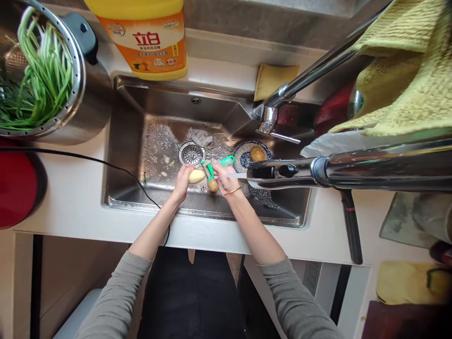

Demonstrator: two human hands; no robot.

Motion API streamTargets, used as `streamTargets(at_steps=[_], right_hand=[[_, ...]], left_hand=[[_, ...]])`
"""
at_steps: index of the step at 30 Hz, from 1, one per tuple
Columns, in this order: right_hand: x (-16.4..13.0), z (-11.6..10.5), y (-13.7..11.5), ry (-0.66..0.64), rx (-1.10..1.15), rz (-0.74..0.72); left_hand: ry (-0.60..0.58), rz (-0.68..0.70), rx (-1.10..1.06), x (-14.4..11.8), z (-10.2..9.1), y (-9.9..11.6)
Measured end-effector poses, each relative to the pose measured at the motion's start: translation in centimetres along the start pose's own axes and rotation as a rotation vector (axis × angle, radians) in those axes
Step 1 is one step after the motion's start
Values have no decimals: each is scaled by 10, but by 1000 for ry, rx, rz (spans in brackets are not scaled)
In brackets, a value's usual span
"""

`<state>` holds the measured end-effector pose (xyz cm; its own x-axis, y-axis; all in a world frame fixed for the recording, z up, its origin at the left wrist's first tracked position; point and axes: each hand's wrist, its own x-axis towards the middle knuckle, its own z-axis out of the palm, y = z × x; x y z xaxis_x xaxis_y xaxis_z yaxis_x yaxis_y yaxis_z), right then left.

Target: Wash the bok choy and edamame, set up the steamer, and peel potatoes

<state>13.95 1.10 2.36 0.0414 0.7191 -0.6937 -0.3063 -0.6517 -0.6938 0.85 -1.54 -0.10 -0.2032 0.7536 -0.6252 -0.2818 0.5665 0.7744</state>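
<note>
Over the steel sink, my left hand holds a pale, partly peeled potato. My right hand grips a green-handled peeler whose head lies against the potato's right end. A strip of brown peel hangs just below the peeler. A gold bangle circles my right wrist. Both hands are above the sink floor near the drain.
A blue patterned dish with another potato sits in the sink at right. The tap reaches over it. A colander of green stalks, an orange detergent bottle, yellow cloths and a black cord ring the sink.
</note>
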Motion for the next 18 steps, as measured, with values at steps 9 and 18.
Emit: streamTargets(at_steps=[9, 18], right_hand=[[14, -23, 7, 134, -240, -114], [11, -7, 1, 67, -31, -94]], left_hand=[[76, 85, -57, -1, -6, 23], [-38, 50, 102, 6, -6, 4]])
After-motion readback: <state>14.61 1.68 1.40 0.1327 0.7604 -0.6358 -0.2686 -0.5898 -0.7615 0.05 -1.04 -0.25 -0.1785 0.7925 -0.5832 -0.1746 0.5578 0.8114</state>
